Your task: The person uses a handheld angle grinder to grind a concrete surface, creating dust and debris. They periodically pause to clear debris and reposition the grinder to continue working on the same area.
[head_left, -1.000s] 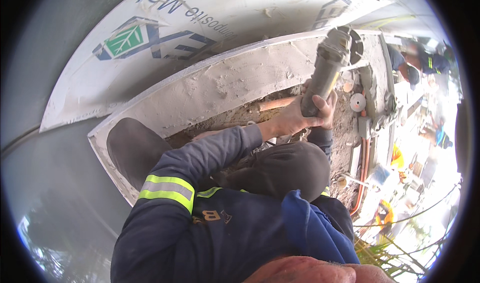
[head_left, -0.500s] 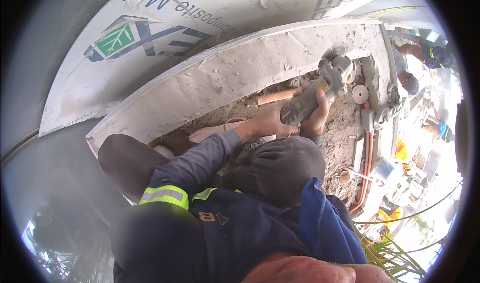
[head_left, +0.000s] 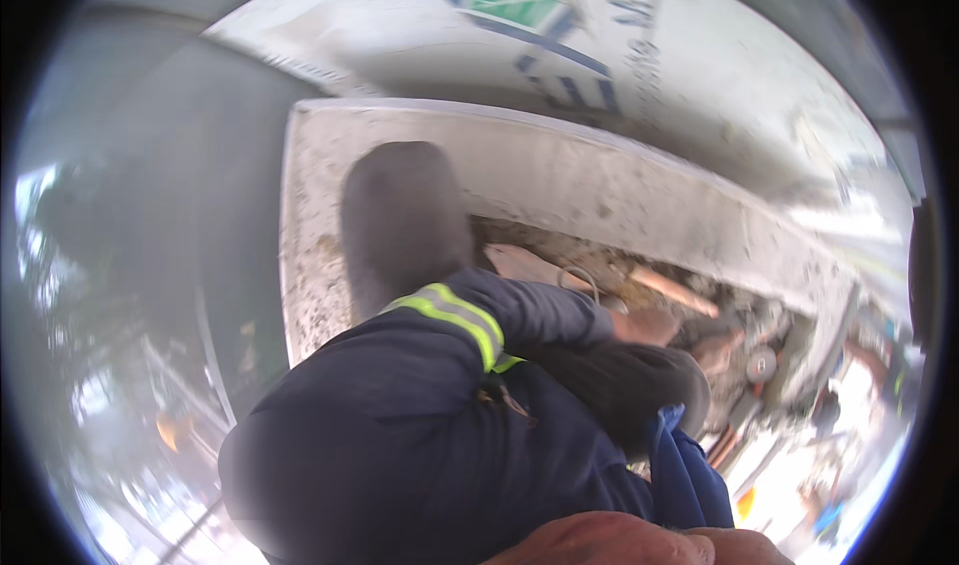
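Observation:
Blurred by motion, my left hand [head_left: 644, 325] is beyond my raised knee [head_left: 679, 385], low over the rough dirt inside a walled bed. Its fingers are too smeared to read. My right hand [head_left: 717, 351] is just past the knee, also smeared and partly covered by it. The grey angle grinder that both hands held earlier cannot be made out clearly. A thin looped cable [head_left: 579, 277] and an orange pipe [head_left: 674, 289] lie close to my left hand. A pale round disc [head_left: 761, 365] stands to the right of my right hand.
A plastered low wall [head_left: 559, 165] runs round the bed. Behind it leans a white printed panel [head_left: 739, 85]. To the left is a smooth dark reflective surface [head_left: 160, 215]. Orange conduit [head_left: 724, 449] runs at lower right; people [head_left: 864, 360] appear blurred at far right.
The view has swung left, shifting wall and panel across it. My hands now appear lower, near the knee, and blurred. The grinder, plainly held in both hands before, no longer shows clearly.

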Motion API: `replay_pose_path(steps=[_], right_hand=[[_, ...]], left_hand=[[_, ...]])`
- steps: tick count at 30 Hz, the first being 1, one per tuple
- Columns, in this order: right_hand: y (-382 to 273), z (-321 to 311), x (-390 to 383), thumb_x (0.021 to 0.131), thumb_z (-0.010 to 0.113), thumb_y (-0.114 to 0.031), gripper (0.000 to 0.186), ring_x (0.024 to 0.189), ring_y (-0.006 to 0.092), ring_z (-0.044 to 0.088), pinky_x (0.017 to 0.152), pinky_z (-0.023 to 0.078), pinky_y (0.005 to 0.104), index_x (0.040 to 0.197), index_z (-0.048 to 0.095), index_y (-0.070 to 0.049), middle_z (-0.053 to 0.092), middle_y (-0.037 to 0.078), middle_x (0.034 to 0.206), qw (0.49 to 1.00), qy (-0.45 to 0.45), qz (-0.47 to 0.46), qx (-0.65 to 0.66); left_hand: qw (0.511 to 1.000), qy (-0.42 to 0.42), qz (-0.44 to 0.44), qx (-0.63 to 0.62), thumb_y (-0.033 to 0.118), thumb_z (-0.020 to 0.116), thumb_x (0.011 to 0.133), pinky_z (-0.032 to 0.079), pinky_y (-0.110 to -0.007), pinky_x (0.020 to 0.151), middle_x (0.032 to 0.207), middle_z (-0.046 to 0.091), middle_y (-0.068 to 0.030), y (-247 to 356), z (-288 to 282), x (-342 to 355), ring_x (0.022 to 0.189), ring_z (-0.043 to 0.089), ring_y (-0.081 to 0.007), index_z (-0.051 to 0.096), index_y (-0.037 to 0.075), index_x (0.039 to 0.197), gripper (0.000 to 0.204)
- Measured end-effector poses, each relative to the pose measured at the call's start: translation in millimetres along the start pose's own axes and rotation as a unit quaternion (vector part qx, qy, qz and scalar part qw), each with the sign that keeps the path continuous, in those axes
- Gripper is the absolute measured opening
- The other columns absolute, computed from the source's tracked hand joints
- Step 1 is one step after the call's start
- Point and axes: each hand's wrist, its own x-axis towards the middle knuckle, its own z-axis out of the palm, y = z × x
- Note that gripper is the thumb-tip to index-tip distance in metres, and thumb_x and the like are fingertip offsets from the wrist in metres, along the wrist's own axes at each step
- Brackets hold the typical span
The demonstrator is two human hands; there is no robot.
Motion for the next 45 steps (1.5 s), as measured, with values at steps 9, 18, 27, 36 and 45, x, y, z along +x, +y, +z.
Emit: replay_pose_path(steps=[9,18,27,36,45], right_hand=[[-16.6,-6.5,-21.5,0.094,0.070,-0.030,0.042,0.088,0.0210,0.068,0.076,0.055,0.0359,0.112,0.067,0.008,0.072,0.016,0.102,0.974,-0.218,0.002,0.062],[-20.0,53.9,-12.4,0.082,0.076,-0.019,0.034,0.075,0.0175,0.068,0.068,0.055,0.0313,0.100,0.068,0.009,0.073,0.010,0.087,0.962,-0.221,-0.045,-0.154],[-15.9,78.3,-26.8,0.079,0.079,-0.019,0.037,0.070,0.0176,0.065,0.063,0.054,0.0344,0.093,0.064,0.012,0.070,0.014,0.080,0.935,-0.212,-0.111,-0.261],[-21.2,92.2,-15.6,0.087,0.080,-0.028,0.044,0.074,0.0173,0.065,0.067,0.055,0.0338,0.098,0.063,0.011,0.069,0.013,0.083,0.930,-0.265,-0.062,-0.247],[-9.2,112.5,-33.4,0.090,0.079,-0.035,0.053,0.080,0.0197,0.066,0.069,0.055,0.0353,0.107,0.060,0.011,0.070,0.016,0.089,0.886,-0.388,-0.046,-0.250]], left_hand=[[0.981,-0.003,0.068,-0.182,0.043,0.090,0.070,0.053,-0.043,0.096,0.119,0.069,-0.0268,-0.7,-18.9,5.8,0.114,0.067,-0.0356,0.046,-0.005,0.144,0.099],[0.912,-0.075,0.019,-0.404,0.049,0.076,0.092,0.055,-0.034,0.092,0.116,0.067,-0.0137,-8.9,-54.1,0.7,0.109,0.066,-0.0201,0.050,-0.005,0.139,0.076],[0.809,0.064,-0.130,-0.569,0.084,0.039,0.094,0.060,-0.033,0.061,0.096,0.068,-0.0114,-3.0,-33.4,-1.5,0.075,0.070,-0.0197,0.058,-0.003,0.125,0.094],[0.794,0.134,-0.174,-0.567,0.079,0.040,0.098,0.058,-0.035,0.060,0.089,0.068,-0.0130,5.4,-34.1,6.6,0.071,0.069,-0.0211,0.062,-0.006,0.115,0.089],[0.787,0.267,-0.177,-0.528,0.069,0.027,0.107,0.059,-0.034,0.068,0.100,0.069,-0.0134,12.0,-35.1,-25.7,0.082,0.071,-0.0210,0.056,-0.004,0.129,0.082]])
